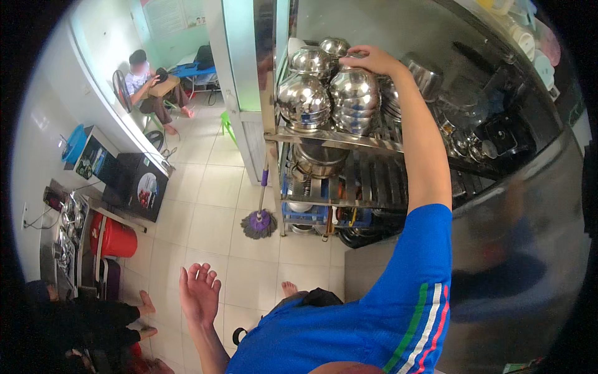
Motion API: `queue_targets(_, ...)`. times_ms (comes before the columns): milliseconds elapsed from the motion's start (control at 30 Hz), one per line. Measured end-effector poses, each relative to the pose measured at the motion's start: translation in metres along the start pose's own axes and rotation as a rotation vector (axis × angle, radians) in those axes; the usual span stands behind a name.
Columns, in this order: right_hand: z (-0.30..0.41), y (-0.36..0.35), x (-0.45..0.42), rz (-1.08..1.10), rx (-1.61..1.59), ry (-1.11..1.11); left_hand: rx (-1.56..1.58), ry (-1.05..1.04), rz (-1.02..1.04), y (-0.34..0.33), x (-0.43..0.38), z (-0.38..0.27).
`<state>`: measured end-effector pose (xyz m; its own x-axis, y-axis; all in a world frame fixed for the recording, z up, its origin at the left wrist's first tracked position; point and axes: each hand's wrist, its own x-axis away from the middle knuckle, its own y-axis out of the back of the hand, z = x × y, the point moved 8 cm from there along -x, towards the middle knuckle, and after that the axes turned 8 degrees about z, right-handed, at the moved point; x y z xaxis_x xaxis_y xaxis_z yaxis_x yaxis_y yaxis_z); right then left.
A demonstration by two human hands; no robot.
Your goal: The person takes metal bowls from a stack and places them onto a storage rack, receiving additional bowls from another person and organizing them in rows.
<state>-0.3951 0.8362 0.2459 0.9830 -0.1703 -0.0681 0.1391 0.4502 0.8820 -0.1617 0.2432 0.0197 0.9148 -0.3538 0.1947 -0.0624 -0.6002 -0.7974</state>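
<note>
My right hand (pixel 371 60) reaches up to the top of a stack of steel bowls (pixel 355 100) on the top shelf of a metal rack (pixel 336 139); its fingers curve over the upper bowl, and whether they grip it cannot be told. Beside that stack, to the left, stand more shiny steel bowls (pixel 304 100). My left hand (pixel 201 290) is raised over the tiled floor, palm up, fingers apart, with nothing in it. On the shelf below lies a steel pot (pixel 320 159).
A mop (pixel 259 223) stands by the rack's left leg. Across the room are a red bucket (pixel 122 236), a black cabinet (pixel 140 187) and a person in dark clothes (pixel 88 327). Another person (pixel 145 82) sits beyond the doorway, near a green stool (pixel 227 126).
</note>
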Motion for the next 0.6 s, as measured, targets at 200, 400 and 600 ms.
queue_targets(200, 0.002, -0.003, -0.007, 0.041, 0.154, 0.043, 0.045, -0.012, 0.042, 0.006, 0.004, -0.003)
queue_targets(400, 0.017, 0.024, 0.029, -0.197, 0.064, -0.025, 0.038, -0.026, 0.014, 0.012, 0.012, -0.007)
queue_targets(600, 0.067, 0.000, 0.116, -0.446, 0.033, 0.169, 0.034, -0.057, -0.027, 0.018, 0.019, -0.011)
